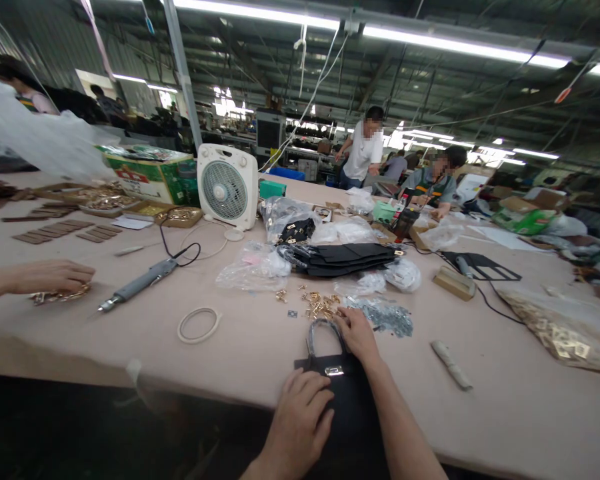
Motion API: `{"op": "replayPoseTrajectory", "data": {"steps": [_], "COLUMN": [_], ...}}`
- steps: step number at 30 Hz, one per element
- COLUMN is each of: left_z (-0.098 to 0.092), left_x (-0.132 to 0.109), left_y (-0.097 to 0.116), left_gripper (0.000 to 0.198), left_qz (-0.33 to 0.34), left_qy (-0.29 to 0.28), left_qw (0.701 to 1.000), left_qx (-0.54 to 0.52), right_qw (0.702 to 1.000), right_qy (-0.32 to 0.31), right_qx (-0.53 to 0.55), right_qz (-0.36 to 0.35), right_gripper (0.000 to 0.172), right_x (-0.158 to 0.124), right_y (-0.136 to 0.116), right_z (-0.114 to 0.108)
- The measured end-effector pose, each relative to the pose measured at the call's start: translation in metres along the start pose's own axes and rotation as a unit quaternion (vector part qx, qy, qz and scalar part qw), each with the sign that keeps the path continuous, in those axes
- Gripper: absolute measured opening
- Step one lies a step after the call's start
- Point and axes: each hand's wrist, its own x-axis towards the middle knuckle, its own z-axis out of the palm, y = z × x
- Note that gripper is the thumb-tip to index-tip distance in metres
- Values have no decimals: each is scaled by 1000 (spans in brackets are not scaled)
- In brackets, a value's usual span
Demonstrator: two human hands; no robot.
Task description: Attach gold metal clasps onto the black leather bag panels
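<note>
A black handbag (347, 413) lies at the table's front edge, with its arched handle (324, 321) pointing away from me and a shiny metal clasp (334, 371) near its top. My left hand (300, 417) is curled over the bag's left side, holding it. Beyond the handle, my right hand (359, 333) reaches with fingers somewhat apart to the edge of a heap of small gold-coloured metal fittings (320, 305). Whether its fingertips touch one is too small to tell. Just right of this heap lie many small silvery metal plates (390, 316).
A co-worker's hand (55, 275) rests on metal pieces at left, near an electric screwdriver (143, 283) and a tape roll (199, 325). Behind are a box fan (227, 185) and stacked black bag parts (345, 259). A rolled grey piece (451, 365) and a bag of fittings (565, 330) lie right.
</note>
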Motion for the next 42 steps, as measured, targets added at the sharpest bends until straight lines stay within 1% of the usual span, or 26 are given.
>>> {"op": "replayPoseTrajectory", "data": {"steps": [3,5,7,10,12,14,16,17,20,23,26,27,29,31,33,34,36,38,39,40,41,42], "left_z": [4,7,9,7,3,-2,-7,-8,-10,-12,-14,-14,-13,-8,-1,4,11,16,17,17,17,16], "left_x": [-1,-2,-1,3,7,11,16,18,22,23,21,21,22,23,26,27,30,33,35,35,36,36], "left_y": [-4,-6,-7,-10,-13,-17,-21,-22,-23,-23,-21,-21,-19,-16,-13,-12,-10,-9,-8,-8,-7,-6], "left_gripper": [31,38,49,68,70,58,41,36,33,34,30,26,17,7,8,11,16,22,24,26,27,28], "left_qz": [-12,-36,-76,-147,-185,-204,-211,-213,-221,-229,-235,-238,-251,-275,-307,-322,-349,-359,-357,-353,-348,-343], "left_qy": [8,14,30,56,50,20,-12,-23,-34,-31,-7,4,27,50,88,110,151,170,173,175,175,175], "left_qw": [1000,999,996,988,981,978,976,975,971,970,972,971,963,941,902,874,803,733,707,689,680,679], "left_qx": [-22,-34,-36,-7,18,35,51,61,82,74,17,-17,-96,-188,-292,-347,-458,-553,-586,-609,-621,-625], "right_qw": [1000,999,999,998,997,997,997,997,998,999,992,987,972,955,944,940,935,933,933,934,934,934], "right_qy": [1,-2,-12,-31,-36,-39,-40,-39,-26,23,84,89,75,61,63,69,84,91,92,92,92,94], "right_qx": [-26,-37,-46,-56,-62,-64,-61,-58,-56,-34,47,87,172,240,278,288,298,302,302,302,300,298], "right_qz": [7,13,14,9,9,15,23,27,30,30,78,103,144,163,168,171,174,171,170,169,170,173], "right_gripper": [23,20,16,13,12,13,15,17,24,28,33,36,43,46,44,42,40,37,36,35,35,35], "right_x": [0,-2,-3,-6,-11,-18,-24,-28,-40,-60,-89,-100,-120,-137,-148,-152,-156,-158,-159,-160,-161,-161], "right_y": [4,8,10,13,12,12,12,12,12,2,-21,-31,-50,-67,-77,-79,-80,-79,-78,-79,-79,-81], "right_z": [9,10,9,6,3,-1,-5,-8,-20,-31,-39,-39,-35,-27,-16,-11,-4,0,0,0,1,1]}}
